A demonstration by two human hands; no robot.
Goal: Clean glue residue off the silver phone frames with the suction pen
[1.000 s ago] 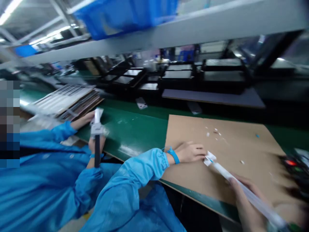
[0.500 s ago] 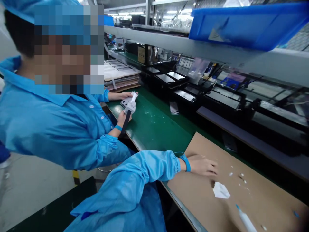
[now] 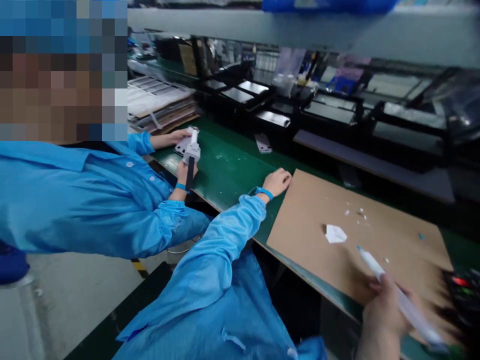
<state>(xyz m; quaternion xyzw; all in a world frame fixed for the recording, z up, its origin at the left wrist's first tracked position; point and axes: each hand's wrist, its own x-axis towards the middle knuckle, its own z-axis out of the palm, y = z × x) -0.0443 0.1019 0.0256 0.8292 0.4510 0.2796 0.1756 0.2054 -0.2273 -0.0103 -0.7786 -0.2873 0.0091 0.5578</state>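
Observation:
My left hand [image 3: 276, 182], in a blue sleeve with a blue wrist strap, rests on the green belt [image 3: 232, 170] at the left corner of a brown cardboard sheet [image 3: 307, 235]. Its fingers are curled, and what they touch is hidden. My right hand [image 3: 382, 310] at the bottom right is closed round a long white pen-like tool [image 3: 393, 290], whose blue tip points toward a small folded white paper [image 3: 335, 233] lying on the cardboard. Tiny white scraps [image 3: 356, 212] lie beyond the paper.
A co-worker in a blue smock [image 3: 75, 195] sits at my left, holding a white-headed, dark-handled tool [image 3: 191, 155] over a small part. Stacked flat panels [image 3: 161, 102] lie behind that. Dark trays [image 3: 262, 102] line the far side. A shelf [image 3: 300, 25] runs overhead.
My left hand has left the paper and slid left to the cardboard's corner. My right hand with the white tool has come back into view. The view swung toward the co-worker.

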